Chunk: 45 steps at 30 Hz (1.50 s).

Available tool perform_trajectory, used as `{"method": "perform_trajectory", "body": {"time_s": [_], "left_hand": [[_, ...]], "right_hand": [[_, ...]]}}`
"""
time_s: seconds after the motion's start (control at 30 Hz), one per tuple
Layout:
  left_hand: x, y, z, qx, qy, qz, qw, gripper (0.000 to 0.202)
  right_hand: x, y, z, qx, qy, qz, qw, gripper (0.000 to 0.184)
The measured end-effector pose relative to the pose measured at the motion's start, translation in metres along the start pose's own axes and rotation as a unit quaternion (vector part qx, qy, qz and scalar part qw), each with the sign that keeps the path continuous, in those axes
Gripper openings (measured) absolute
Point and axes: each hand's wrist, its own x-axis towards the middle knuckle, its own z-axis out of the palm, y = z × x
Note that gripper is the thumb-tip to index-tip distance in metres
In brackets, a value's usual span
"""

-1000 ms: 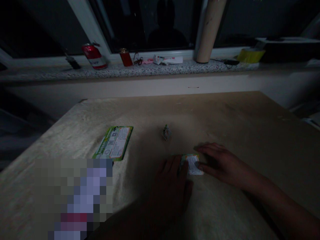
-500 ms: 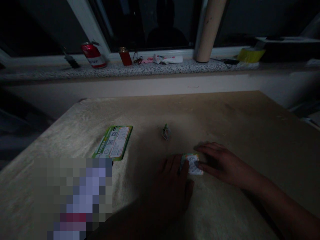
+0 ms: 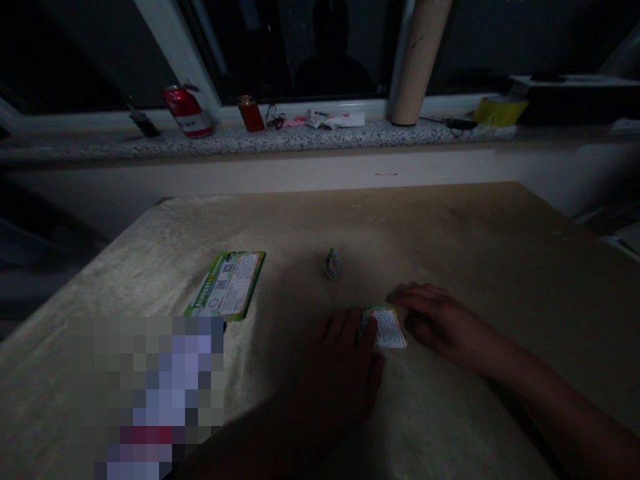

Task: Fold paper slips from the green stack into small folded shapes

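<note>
A small printed card (image 3: 389, 328) with a green edge and a white text panel lies on the table. My left hand (image 3: 345, 367) is flat over its left part, palm down with fingers extended, hiding that side. Just right of the card is my right hand (image 3: 433, 317), its fingers stretched toward the card's upper right corner and its thumb drawn in below; nothing shows in it. Beyond the hands stands a small crumpled or folded piece (image 3: 332, 264) with green on it, too dark to make out.
A larger green printed card (image 3: 227, 287) lies left on the table (image 3: 425, 227). A pixelated patch (image 3: 175, 373) covers the lower left. On the windowsill (image 3: 320, 139) are a red can (image 3: 187, 112), a red lighter-like object (image 3: 251, 115), a cardboard tube (image 3: 420, 63) and yellow tape (image 3: 500, 112).
My right thumb has pulled back from the card's right edge, so more of that edge shows. My left hand has barely moved, and the other things stay in place.
</note>
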Motion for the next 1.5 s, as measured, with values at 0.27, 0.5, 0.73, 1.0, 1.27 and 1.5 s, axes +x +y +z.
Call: {"method": "perform_trajectory", "body": {"time_s": [0.27,0.5,0.73,1.0,1.27,1.5], "left_hand": [[0.0015,-0.0001,-0.0014,0.004,0.006,-0.002,1.0,0.044],[0.002,-0.0009,-0.0019,0.0,-0.002,-0.001,1.0,0.043],[0.0008,-0.0018,-0.0033,0.004,-0.003,0.007,1.0,0.04],[-0.0012,-0.0001,0.0014,0.014,0.016,0.008,1.0,0.042],[0.0,0.0002,0.0002,0.01,0.005,0.004,1.0,0.043],[-0.0013,-0.0006,0.0028,0.013,0.011,0.008,1.0,0.042]], "right_hand": [[-0.0001,-0.0012,-0.0004,-0.003,-0.006,-0.001,1.0,0.046],[-0.0027,-0.0005,0.0006,-0.004,-0.005,0.017,1.0,0.053],[-0.0023,-0.0002,0.0012,0.0,-0.007,0.018,1.0,0.046],[-0.0023,-0.0012,0.0018,-0.003,-0.005,0.017,1.0,0.044],[-0.0024,-0.0016,0.0012,0.004,0.001,0.011,1.0,0.045],[-0.002,-0.0003,0.0059,-0.019,0.015,0.014,1.0,0.034]]}}
